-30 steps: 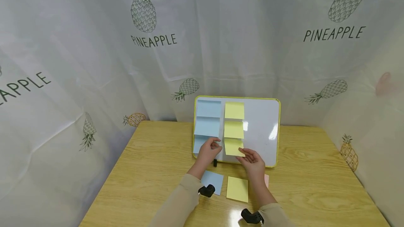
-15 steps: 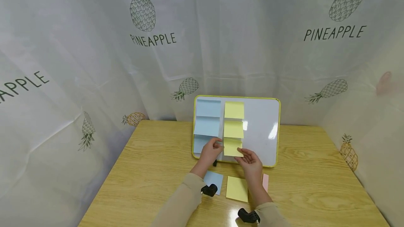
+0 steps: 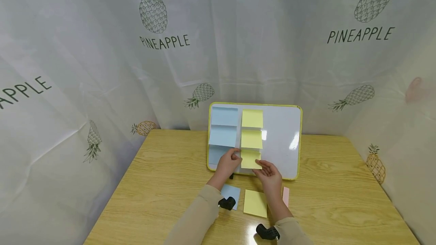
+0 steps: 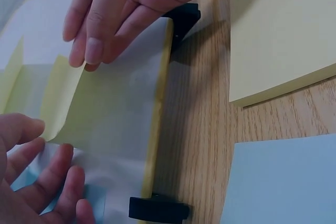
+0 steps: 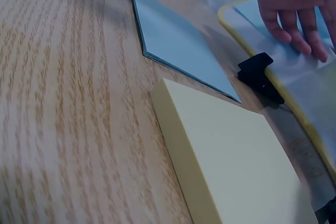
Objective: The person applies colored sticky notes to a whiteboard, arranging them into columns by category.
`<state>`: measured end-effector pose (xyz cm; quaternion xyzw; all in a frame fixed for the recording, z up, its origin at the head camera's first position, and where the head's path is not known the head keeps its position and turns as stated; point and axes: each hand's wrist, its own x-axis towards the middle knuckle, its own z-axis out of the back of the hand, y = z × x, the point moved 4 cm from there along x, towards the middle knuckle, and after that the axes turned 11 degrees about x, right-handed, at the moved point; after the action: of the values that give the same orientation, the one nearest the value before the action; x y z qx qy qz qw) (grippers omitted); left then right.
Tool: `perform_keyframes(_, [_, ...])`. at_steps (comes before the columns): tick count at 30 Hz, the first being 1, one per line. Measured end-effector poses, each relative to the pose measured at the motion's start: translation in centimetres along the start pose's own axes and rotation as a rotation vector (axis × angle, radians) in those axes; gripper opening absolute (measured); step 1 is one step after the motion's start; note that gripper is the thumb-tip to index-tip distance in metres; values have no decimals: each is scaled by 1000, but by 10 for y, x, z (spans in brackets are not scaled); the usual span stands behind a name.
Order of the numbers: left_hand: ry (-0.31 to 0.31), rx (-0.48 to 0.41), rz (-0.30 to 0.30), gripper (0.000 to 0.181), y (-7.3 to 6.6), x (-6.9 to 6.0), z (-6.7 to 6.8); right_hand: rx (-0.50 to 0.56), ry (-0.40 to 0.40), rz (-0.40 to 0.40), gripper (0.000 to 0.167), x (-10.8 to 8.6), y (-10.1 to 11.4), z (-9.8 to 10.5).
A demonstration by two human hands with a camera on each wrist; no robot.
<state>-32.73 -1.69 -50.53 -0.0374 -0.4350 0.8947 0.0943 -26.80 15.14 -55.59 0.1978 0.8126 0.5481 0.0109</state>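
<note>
A small whiteboard [image 3: 281, 131] with a yellow rim stands tilted on the table. Blue sticky notes [image 3: 223, 136] form its left column, and yellow sticky notes [image 3: 252, 118] the column beside it. My right hand [image 3: 270, 175] pinches the lower right corner of the bottom yellow sticky note [image 3: 250, 159], whose lower part curls away from the board in the left wrist view. At that note's left edge is my left hand [image 3: 227, 164], its fingers loosely bent with a gap between thumb and index finger; whether they touch the paper I cannot tell. The right fingertips are outside the right wrist view.
On the wooden table [image 3: 170, 173], in front of the board, lie a blue sticky note pad [image 3: 231, 191], a thick yellow pad [image 3: 255, 203] and a pink pad [image 3: 286, 196] partly behind the right wrist. Black feet [image 4: 157, 209] hold the board. A pineapple-print curtain [image 3: 238, 48] hangs behind.
My left hand has shifted slightly right, up to the bottom yellow note's left edge. The right hand has moved a little left, keeping the note's corner, and more of the pink pad shows.
</note>
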Motion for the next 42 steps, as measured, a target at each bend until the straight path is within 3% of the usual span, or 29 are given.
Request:
perform_keyframes(10, [14,56,-2,35,-4,0,4,-6,32,-29,44,-1,-2,1])
perform_keyframes(15, [20,72,-7,34,-6,1,5,-30,49,-89,45,-2,0,0])
perform_keyframes(22, [55,1,28,38,-9,4,1,-181,100,-179,46,-4,8,5])
perform_keyframes(29, [69,19,7,39,-14,4,-2,-422,166,-114,41,-13,28,26])
perform_keyframes(37, [85,69,-42,43,-21,3,-5,-457,163,-179,38,-29,41,61])
perform_keyframes(42, [100,104,-50,45,-26,1,-8,-493,162,-171,39,-39,49,73])
